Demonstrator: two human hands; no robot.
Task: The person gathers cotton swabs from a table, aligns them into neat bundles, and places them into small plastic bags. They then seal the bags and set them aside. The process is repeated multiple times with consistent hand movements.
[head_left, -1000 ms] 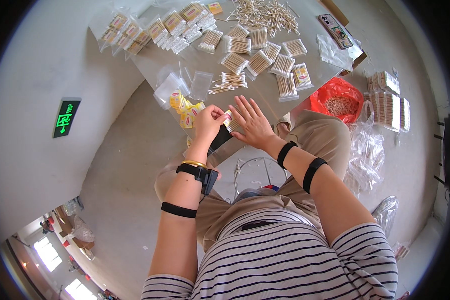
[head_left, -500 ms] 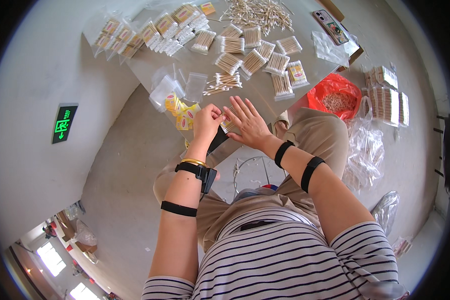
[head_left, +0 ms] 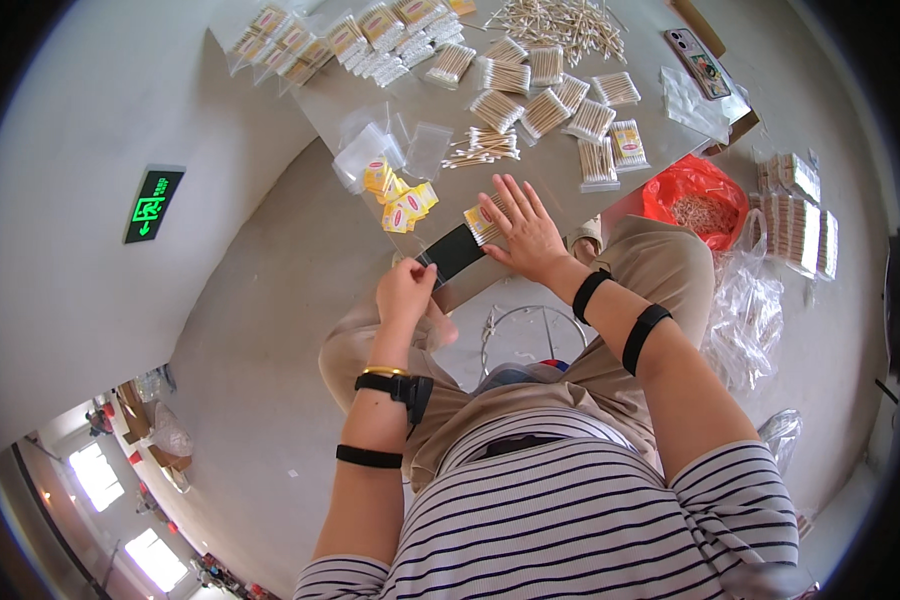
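Observation:
My right hand (head_left: 526, 238) lies flat with fingers stretched, resting on a small pack of cotton swabs (head_left: 479, 226) with a yellow card, at the table's near edge. Part of that pack is hidden beneath the fingers. From it a flat black strip (head_left: 452, 253) runs toward my left hand (head_left: 406, 291). The left fingers are pinched together at the strip's other end; what they hold is too small to make out. Yellow cards (head_left: 404, 206) are piled just beyond the left hand. Clear plastic bags (head_left: 368, 157) and a small heap of loose swabs (head_left: 485, 147) lie farther back.
Filled swab packs (head_left: 545, 112) cover the table's middle, with a large loose swab pile (head_left: 560, 28) behind. Stacked packs (head_left: 385, 40) stand far left. A phone (head_left: 697, 62) lies far right. Beside my knee are a red bag (head_left: 692, 190) and more stacked packs (head_left: 795, 225).
My left hand has drawn away from the swab pack, toward me and to the left, uncovering the black strip. The right hand stays flat on the pack. The whole view has shifted slightly.

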